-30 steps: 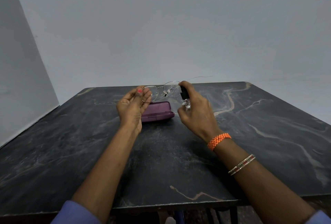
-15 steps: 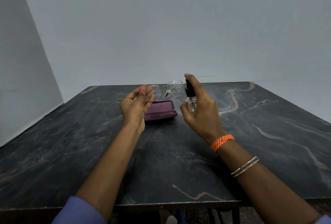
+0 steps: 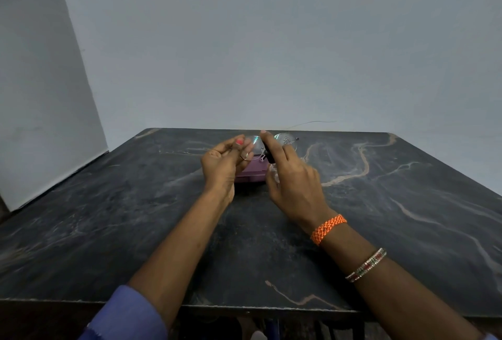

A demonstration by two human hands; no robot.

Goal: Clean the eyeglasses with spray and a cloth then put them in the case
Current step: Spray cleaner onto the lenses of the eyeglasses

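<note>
Eyeglasses (image 3: 271,144) are pinched by L hand (image 3: 222,166) above purple case (image 3: 251,172) on dark table (image 3: 108,217), w/ spray bottle (image 3: 269,153) gripped by R hand (image 3: 293,182), index on top.

You face a dark marbled desk (image 3: 380,217) with pale tan veins crossing its right half and front edge. One item rests directly on the surface: a closed purple case (image 3: 251,171), lying flat near the centre toward the far edge, partly hidden. Your view shows no other object lying on the desk
</note>
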